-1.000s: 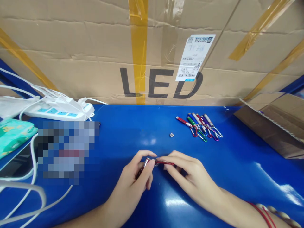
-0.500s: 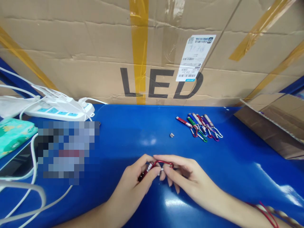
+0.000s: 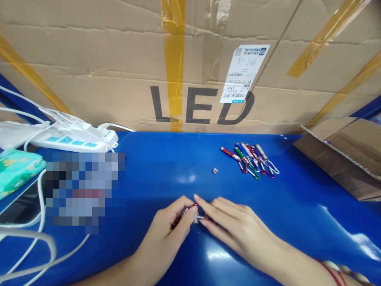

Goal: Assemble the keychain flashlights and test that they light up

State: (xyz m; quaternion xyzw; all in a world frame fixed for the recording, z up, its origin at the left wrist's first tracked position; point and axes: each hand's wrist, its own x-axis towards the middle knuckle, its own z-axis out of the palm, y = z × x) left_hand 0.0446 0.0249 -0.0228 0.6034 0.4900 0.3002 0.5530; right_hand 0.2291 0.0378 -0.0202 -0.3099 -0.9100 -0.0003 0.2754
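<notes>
Near the table's front, my left hand (image 3: 166,232) is closed around a small dark red keychain flashlight (image 3: 176,222), its silver end towards my right hand. A red carabiner (image 3: 195,205) shows at that end, mostly covered by my fingers. My right hand (image 3: 241,226) has its fingers bent over the carabiner, thumb and fingertips at a thin silver piece (image 3: 202,217) that sticks out. Beyond my hands, a small silver metal part (image 3: 214,171) lies on the blue table. Several coloured flashlights with carabiners (image 3: 250,157) lie in a row to its right.
A large cardboard box (image 3: 119,71) marked LED walls off the back. An open carton (image 3: 342,167) stands at the right. On the left are a white power strip (image 3: 74,141), looped white cables (image 3: 44,234), a green packet (image 3: 20,169) and a blurred-out patch.
My right hand has turned palm down and its fingers have moved over the carabiner, which now shows less. My left hand keeps its hold on the flashlight, almost still.
</notes>
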